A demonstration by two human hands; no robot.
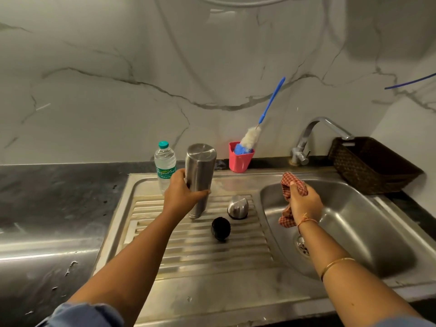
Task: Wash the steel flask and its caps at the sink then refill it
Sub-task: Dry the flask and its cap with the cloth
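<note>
Fingers of our left hand (181,194) curled round the upside-down flask (200,171); our right hand (304,204) squeezed a cloth (291,182). We guessed wiping dry came next, then filling.

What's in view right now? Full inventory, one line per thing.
sink: 1, steel, basin right, ridged drainboard left
steel flask: 1, silver, inverted, neck down on drainboard
steel cap: 1, silver, drainboard, right of flask
black cap: 1, black, drainboard, in front of steel cap
water bottle: 1, clear with teal lid, behind-left of flask
pink cup: 1, pink, sink's back edge
bottle brush: 1, blue handle, white-blue bristles, standing in cup
tap: 1, chrome, behind basin
wicker basket: 1, dark brown, counter right of tap
checked cloth: 1, red-white, over basin
left hand: grips flask
right hand: grips cloth
</note>
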